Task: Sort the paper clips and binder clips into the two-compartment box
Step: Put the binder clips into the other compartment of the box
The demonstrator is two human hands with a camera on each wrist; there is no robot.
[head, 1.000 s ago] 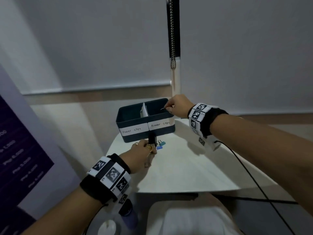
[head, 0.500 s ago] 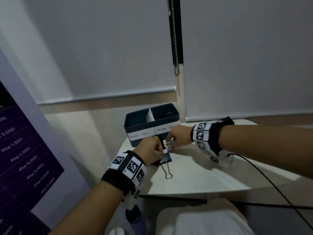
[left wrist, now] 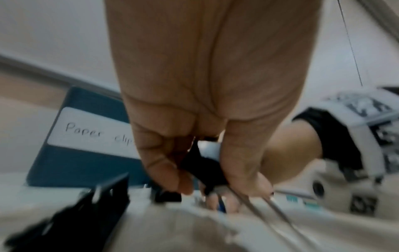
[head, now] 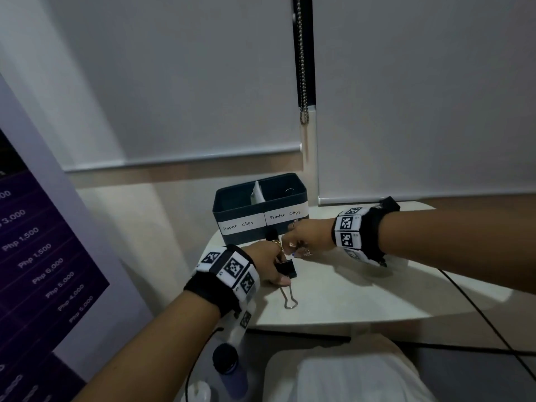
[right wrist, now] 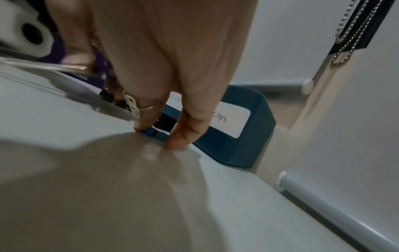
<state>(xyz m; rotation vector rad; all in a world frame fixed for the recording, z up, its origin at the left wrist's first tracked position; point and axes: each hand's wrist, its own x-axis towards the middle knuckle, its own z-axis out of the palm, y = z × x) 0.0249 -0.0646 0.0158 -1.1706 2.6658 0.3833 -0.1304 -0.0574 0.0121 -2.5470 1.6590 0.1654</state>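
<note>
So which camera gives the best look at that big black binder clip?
The head view: the black binder clip shows whole, silver handle trailing, under the left hand. The left wrist view is blurred, fingers covering it; the right wrist view shows only its handle.

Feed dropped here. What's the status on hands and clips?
Left hand grips black binder clip on table. Right hand pinches small blue clip near box. Nothing blocking.
</note>
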